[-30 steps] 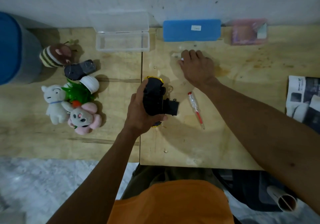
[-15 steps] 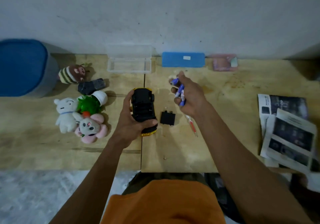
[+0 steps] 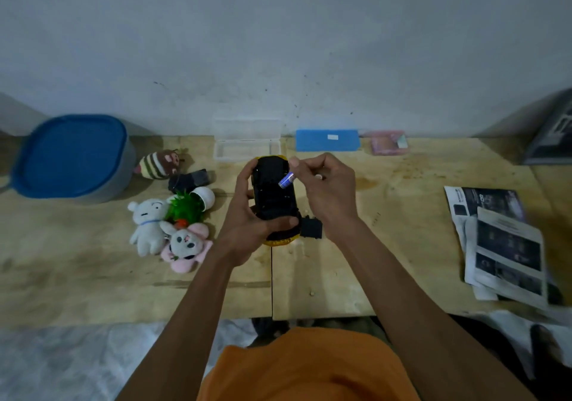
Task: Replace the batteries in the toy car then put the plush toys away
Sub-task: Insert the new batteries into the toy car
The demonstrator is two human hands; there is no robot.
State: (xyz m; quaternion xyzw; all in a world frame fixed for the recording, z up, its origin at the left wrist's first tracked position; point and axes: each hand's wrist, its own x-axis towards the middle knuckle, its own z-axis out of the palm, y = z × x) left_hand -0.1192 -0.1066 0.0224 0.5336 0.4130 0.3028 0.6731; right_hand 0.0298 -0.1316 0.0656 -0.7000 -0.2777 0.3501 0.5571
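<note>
- Toy car [image 3: 274, 197], belly up, sits above the bench [image 3: 402, 245] in the left hand [image 3: 247, 224], fingers curled round its sides; hard plastic, likely light, best held by the flanks as now.
- Right hand [image 3: 328, 190] pinches a blue battery [image 3: 286, 180] over the underside; a small, smooth cylinder, apt to slip, so grip its middle.
- Battery cover [image 3: 312, 227] lies on the bench just beside the car.
- Plush toys [image 3: 167, 227] lie to the left: soft, light, graspable anywhere.
</note>
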